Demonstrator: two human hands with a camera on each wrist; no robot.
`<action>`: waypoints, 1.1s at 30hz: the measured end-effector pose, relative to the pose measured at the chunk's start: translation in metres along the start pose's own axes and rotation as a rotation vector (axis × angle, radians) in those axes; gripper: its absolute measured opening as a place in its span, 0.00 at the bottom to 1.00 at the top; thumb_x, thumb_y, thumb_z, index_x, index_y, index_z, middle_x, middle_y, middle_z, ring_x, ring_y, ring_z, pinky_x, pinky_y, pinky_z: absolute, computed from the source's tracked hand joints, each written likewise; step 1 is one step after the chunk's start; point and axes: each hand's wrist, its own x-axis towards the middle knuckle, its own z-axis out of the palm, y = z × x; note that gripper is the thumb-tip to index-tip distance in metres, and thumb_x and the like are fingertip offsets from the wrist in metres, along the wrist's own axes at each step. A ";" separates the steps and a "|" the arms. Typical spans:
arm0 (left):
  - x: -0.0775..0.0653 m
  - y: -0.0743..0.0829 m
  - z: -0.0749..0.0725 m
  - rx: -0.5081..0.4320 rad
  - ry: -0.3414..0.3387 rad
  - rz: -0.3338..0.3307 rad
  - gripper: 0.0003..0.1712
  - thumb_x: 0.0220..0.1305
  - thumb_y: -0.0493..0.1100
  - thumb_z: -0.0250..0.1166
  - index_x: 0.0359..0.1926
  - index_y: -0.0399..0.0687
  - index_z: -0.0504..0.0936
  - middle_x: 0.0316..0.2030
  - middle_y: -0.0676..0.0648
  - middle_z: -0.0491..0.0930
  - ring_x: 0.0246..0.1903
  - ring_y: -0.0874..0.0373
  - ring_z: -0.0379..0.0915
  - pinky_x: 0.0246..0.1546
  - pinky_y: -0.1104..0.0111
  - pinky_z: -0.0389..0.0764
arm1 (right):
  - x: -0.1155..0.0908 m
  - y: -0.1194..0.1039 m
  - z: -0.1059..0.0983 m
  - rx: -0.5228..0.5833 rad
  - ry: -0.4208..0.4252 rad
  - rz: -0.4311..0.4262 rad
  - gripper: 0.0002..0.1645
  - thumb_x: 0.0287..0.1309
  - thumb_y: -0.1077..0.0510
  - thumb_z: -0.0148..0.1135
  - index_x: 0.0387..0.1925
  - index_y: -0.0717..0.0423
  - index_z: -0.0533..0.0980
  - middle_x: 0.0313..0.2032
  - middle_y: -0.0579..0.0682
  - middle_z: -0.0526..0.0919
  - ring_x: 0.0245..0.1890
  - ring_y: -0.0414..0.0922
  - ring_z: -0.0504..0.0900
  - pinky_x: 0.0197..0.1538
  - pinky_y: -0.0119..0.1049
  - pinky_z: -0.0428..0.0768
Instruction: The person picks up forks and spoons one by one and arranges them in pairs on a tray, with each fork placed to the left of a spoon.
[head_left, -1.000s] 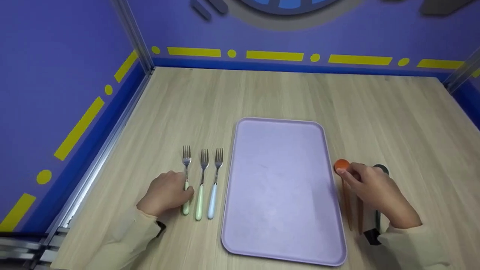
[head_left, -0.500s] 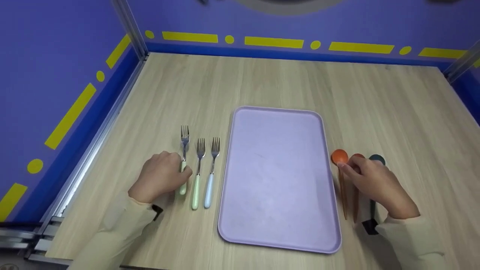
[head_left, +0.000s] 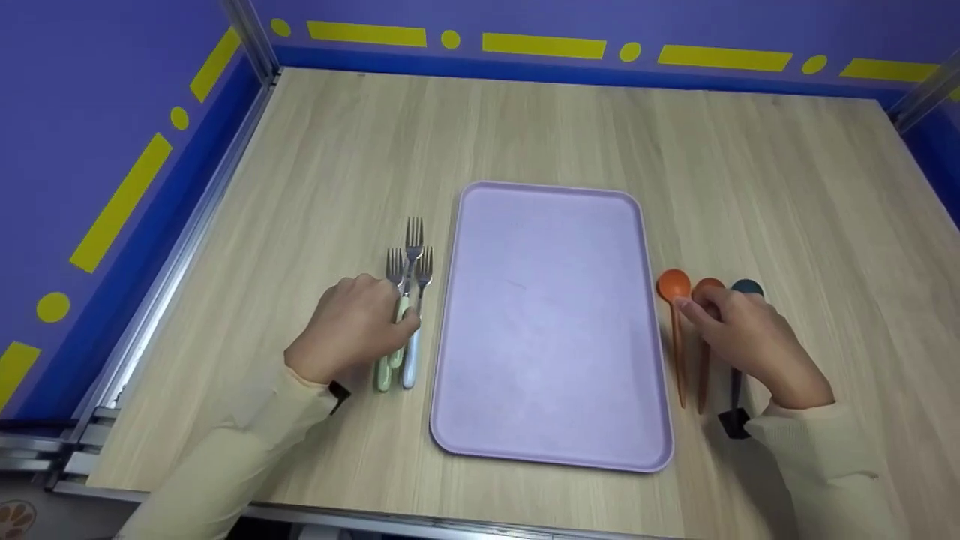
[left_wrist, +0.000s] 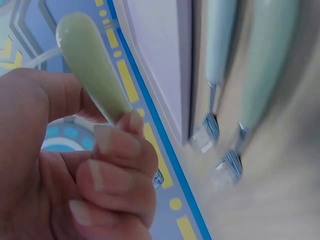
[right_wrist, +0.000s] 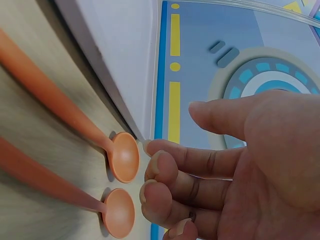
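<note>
In the head view my left hand (head_left: 352, 326) holds a green-handled fork (left_wrist: 92, 65) above two other forks. The left wrist view has its handle pinched between thumb and fingers. Under it lie a second green-handled fork (head_left: 383, 373) and a blue-handled fork (head_left: 410, 367), side by side with tines pointing away. My right hand (head_left: 754, 341) hovers over the spoons, fingers loosely bent with nothing between them. Nearest its thumb is an orange spoon (head_left: 673, 285); a second, redder orange spoon (right_wrist: 120, 212) and a dark teal spoon (head_left: 748, 286) are partly hidden beneath the hand.
A lilac rectangular tray (head_left: 555, 330) lies between the forks and the spoons, with nothing on it. The wooden table (head_left: 525, 127) is bounded by blue panels (head_left: 112, 90) at the back and sides.
My left hand has lifted the leftmost green-handled fork and carried it right, over the other two. The right hand stays over the spoons. The head view has tilted downward.
</note>
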 end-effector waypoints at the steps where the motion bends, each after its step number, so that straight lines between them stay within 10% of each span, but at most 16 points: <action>1: 0.001 0.003 0.001 -0.002 -0.003 0.013 0.23 0.51 0.47 0.56 0.07 0.52 0.56 0.11 0.57 0.52 0.14 0.62 0.48 0.11 0.69 0.53 | 0.000 0.000 0.000 -0.001 -0.001 0.005 0.25 0.61 0.38 0.46 0.19 0.51 0.65 0.14 0.43 0.58 0.14 0.40 0.60 0.18 0.33 0.58; 33: 0.031 0.044 0.037 0.070 0.000 0.220 0.19 0.47 0.47 0.56 0.07 0.52 0.60 0.10 0.55 0.58 0.12 0.59 0.54 0.10 0.65 0.55 | 0.001 0.005 0.009 0.011 -0.021 0.048 0.28 0.60 0.35 0.46 0.18 0.52 0.63 0.15 0.45 0.60 0.14 0.41 0.61 0.17 0.33 0.57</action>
